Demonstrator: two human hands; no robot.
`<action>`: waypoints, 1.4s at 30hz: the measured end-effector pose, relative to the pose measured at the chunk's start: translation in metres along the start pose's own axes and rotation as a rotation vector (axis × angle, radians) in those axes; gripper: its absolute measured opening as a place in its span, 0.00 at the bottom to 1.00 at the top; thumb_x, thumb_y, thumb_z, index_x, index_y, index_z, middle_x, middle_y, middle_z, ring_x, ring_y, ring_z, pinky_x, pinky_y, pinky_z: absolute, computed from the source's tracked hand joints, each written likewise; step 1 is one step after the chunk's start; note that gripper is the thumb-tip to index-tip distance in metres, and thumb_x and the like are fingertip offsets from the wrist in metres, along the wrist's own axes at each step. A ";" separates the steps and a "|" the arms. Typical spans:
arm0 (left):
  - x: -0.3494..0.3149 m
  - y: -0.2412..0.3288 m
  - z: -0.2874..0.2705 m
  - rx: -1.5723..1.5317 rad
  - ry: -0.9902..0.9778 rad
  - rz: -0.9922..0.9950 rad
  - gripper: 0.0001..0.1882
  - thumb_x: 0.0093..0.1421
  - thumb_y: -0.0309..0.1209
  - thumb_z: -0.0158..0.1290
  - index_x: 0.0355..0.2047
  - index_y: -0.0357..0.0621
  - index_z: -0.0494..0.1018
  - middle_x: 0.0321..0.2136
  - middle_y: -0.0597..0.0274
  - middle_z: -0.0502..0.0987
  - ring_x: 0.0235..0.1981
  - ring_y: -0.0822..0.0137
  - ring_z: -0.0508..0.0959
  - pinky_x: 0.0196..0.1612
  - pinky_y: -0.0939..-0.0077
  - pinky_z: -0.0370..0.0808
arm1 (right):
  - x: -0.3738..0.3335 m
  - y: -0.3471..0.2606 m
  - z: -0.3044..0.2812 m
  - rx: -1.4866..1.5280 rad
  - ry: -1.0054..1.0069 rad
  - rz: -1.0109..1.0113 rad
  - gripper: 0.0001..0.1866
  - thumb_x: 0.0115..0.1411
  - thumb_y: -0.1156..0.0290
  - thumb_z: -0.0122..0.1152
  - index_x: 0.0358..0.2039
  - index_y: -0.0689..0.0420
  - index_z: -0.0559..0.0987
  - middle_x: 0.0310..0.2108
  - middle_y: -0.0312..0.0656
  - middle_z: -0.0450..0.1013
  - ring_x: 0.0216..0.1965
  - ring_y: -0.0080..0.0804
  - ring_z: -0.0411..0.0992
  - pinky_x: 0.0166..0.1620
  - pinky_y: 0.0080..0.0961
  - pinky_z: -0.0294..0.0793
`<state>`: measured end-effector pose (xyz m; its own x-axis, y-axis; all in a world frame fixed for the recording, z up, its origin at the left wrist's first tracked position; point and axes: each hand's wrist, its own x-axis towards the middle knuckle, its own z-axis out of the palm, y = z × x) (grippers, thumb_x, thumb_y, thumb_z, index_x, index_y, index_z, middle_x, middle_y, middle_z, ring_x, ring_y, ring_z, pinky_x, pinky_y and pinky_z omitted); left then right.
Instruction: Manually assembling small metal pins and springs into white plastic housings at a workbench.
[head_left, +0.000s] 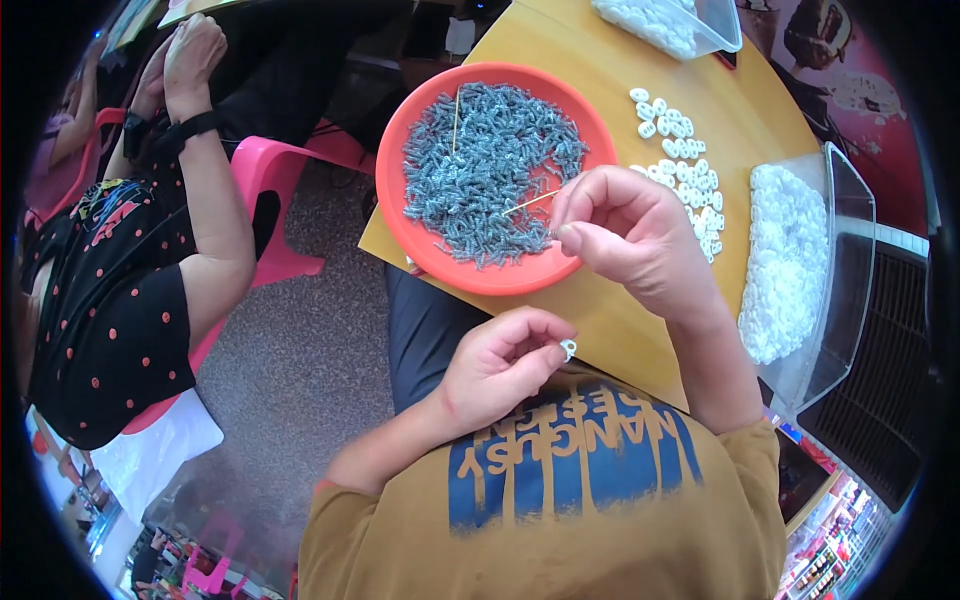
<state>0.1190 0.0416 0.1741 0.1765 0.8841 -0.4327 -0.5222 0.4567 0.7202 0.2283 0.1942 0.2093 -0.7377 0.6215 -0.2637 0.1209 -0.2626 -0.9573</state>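
Table: basin at near left corner; small parts heaped inside, stick lying on them. Loose pieces right of basin. Filled box at right edge; second box, also filled, at far edge.

Bright, even light is falling across the yellow counter. The white pieces in the clear box are looking nearly washed out, and its wall is catching pale glints. The grey pieces are blending into 1 fine texture. Upper left is sinking into shadow; a milky haze is veiling the floor at lower left. The fisheye lens is bending the outer edges, 4 corners are going black, and small background details are blurring.
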 end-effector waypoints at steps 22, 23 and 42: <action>0.005 0.035 0.017 -0.072 0.225 0.583 0.09 0.57 0.24 0.47 0.39 0.37 0.64 0.31 0.57 0.74 0.22 0.82 0.69 0.22 0.91 0.65 | -0.034 -0.008 0.024 0.317 0.031 -0.128 0.08 0.51 0.84 0.54 0.30 0.60 0.67 0.30 0.39 0.66 0.32 0.21 0.67 0.38 0.18 0.69; 0.005 0.035 0.017 -0.071 0.224 0.581 0.09 0.57 0.24 0.47 0.39 0.37 0.64 0.31 0.57 0.74 0.22 0.82 0.69 0.22 0.91 0.65 | -0.035 -0.007 0.024 0.329 0.032 -0.131 0.08 0.52 0.84 0.54 0.30 0.60 0.67 0.30 0.39 0.66 0.32 0.21 0.67 0.37 0.17 0.69; 0.001 0.030 0.019 -0.039 0.281 0.608 0.09 0.56 0.22 0.47 0.38 0.36 0.64 0.29 0.58 0.73 0.20 0.78 0.69 0.22 0.89 0.66 | -0.041 -0.001 0.031 0.370 0.045 -0.157 0.08 0.52 0.85 0.53 0.31 0.60 0.68 0.31 0.40 0.66 0.33 0.22 0.67 0.37 0.17 0.69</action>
<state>0.1195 0.0578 0.2053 -0.3796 0.9213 -0.0847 -0.4912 -0.1231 0.8623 0.2377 0.1458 0.2252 -0.6971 0.7050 -0.1304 -0.2444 -0.4046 -0.8812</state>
